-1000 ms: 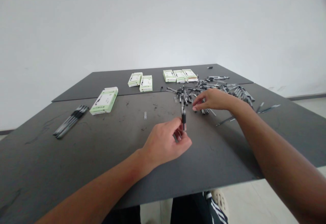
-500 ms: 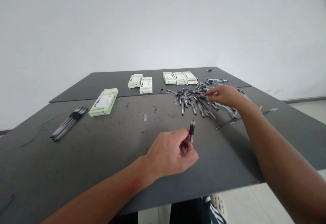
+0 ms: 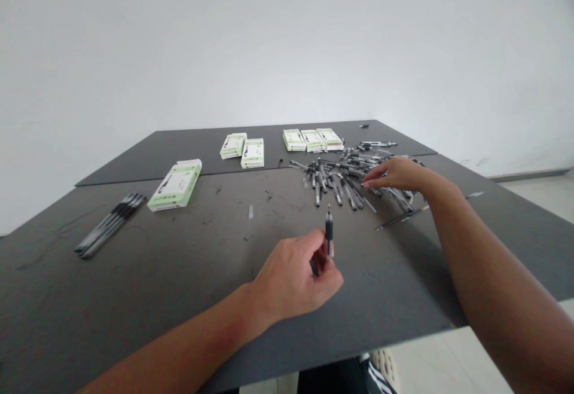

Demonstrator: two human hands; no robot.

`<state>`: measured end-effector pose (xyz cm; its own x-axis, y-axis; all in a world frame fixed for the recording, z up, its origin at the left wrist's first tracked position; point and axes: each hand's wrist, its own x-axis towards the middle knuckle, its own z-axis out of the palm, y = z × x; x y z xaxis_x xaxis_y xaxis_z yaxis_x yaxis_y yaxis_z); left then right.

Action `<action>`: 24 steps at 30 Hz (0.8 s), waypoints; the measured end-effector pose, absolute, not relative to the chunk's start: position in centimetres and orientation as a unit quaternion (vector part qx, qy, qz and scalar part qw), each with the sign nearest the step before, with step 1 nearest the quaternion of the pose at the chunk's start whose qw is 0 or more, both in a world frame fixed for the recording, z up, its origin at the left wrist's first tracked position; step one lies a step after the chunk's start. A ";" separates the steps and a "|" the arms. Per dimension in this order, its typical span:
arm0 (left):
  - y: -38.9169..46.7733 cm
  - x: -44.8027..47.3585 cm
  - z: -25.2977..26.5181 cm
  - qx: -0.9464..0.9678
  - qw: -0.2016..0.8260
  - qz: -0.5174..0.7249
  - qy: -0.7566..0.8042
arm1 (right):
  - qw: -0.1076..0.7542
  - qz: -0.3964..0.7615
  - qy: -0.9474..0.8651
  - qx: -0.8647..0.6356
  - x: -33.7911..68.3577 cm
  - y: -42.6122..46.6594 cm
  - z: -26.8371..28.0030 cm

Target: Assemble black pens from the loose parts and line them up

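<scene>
My left hand (image 3: 298, 274) is closed around a pen (image 3: 329, 229) with a clear barrel and a black grip. The pen stands nearly upright, tip up, over the near middle of the table. My right hand (image 3: 397, 174) reaches over a loose pile of similar pens (image 3: 341, 182), thumb and fingertips drawn close together at its near side. Whatever lies between those fingertips is too small to make out. A small clear plastic piece (image 3: 251, 212) lies beyond my left hand.
On the left, a bundle of pens (image 3: 110, 223) lies beside a green and white box (image 3: 176, 185). Two such boxes (image 3: 252, 152) stand further back, and three more (image 3: 313, 139) form a row behind the pile. Thin refills (image 3: 401, 217) lie at right on the dark table (image 3: 179, 286).
My right hand has drawn slightly back and lower over the pile. My left hand still holds the pen, which is now more upright. The view has shifted a little.
</scene>
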<state>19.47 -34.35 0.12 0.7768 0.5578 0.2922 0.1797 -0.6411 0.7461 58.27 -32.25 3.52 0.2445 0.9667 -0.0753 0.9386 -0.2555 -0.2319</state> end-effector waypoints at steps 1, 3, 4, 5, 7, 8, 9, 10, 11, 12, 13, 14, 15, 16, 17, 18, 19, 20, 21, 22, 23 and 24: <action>-34.4 19.5 0.1 0.868 0.367 0.258 0.213 | 0.060 0.102 -0.615 -0.780 58.2 -32.0 3.3; -34.4 19.5 0.1 0.868 0.366 0.260 0.214 | 0.043 0.097 -0.629 -0.770 58.2 -31.5 3.0; -34.4 19.5 0.1 0.868 0.365 0.261 0.213 | 0.038 0.092 -0.631 -0.769 58.3 -31.4 2.9; -34.4 19.4 0.1 0.868 0.365 0.262 0.212 | 0.033 0.088 -0.632 -0.770 58.3 -31.3 2.8; -34.4 19.4 0.1 0.868 0.365 0.263 0.209 | 0.027 0.085 -0.630 -0.771 58.4 -31.2 2.6; -34.4 19.4 0.1 0.868 0.366 0.263 0.208 | 0.024 0.085 -0.630 -0.771 58.5 -31.1 2.6; -34.4 19.4 0.1 0.868 0.366 0.264 0.208 | 0.020 0.085 -0.631 -0.771 58.5 -31.1 2.6; -34.3 19.4 0.1 0.869 0.365 0.262 0.207 | 0.017 0.086 -0.632 -0.770 58.5 -31.0 2.6; -34.3 19.4 0.0 0.870 0.364 0.260 0.207 | 0.015 0.085 -0.633 -0.769 58.5 -31.0 2.6; -34.3 19.4 0.0 0.871 0.364 0.258 0.205 | 0.012 0.085 -0.633 -0.769 58.5 -31.0 2.6; -34.2 19.4 0.1 0.872 0.363 0.257 0.205 | 0.011 0.084 -0.633 -0.769 58.5 -30.9 2.6; -34.2 19.5 0.1 0.872 0.364 0.256 0.204 | 0.010 0.083 -0.633 -0.770 58.5 -30.9 2.5; -34.2 19.5 0.1 0.872 0.365 0.255 0.203 | 0.010 0.083 -0.632 -0.770 58.5 -30.9 2.5; -34.2 19.5 0.1 0.871 0.367 0.255 0.203 | 0.009 0.082 -0.633 -0.770 58.5 -30.9 2.5; -34.2 19.5 0.1 0.871 0.369 0.255 0.202 | 0.009 0.080 -0.632 -0.770 58.5 -30.8 2.5; -34.2 19.5 0.1 0.871 0.370 0.255 0.202 | 0.009 0.078 -0.632 -0.771 58.4 -30.8 2.5; -34.2 19.5 0.1 0.871 0.369 0.254 0.202 | 0.008 0.075 -0.632 -0.771 58.3 -30.9 2.6; -34.2 19.5 0.1 0.871 0.368 0.254 0.202 | 0.011 0.070 -0.632 -0.771 57.9 -30.9 2.8; -34.2 19.4 0.1 0.872 0.365 0.254 0.203 | 0.020 0.064 -0.634 -0.771 57.4 -31.0 3.0; -34.1 19.4 0.1 0.874 0.361 0.255 0.204 | 0.039 0.061 -0.637 -0.768 56.6 -31.1 3.4; -34.1 19.4 0.1 0.875 0.356 0.256 0.205 | 0.068 0.062 -0.641 -0.762 55.5 -31.3 3.8; -34.0 19.3 0.2 0.876 0.353 0.258 0.205 | 0.110 0.072 -0.648 -0.750 54.3 -31.5 4.3</action>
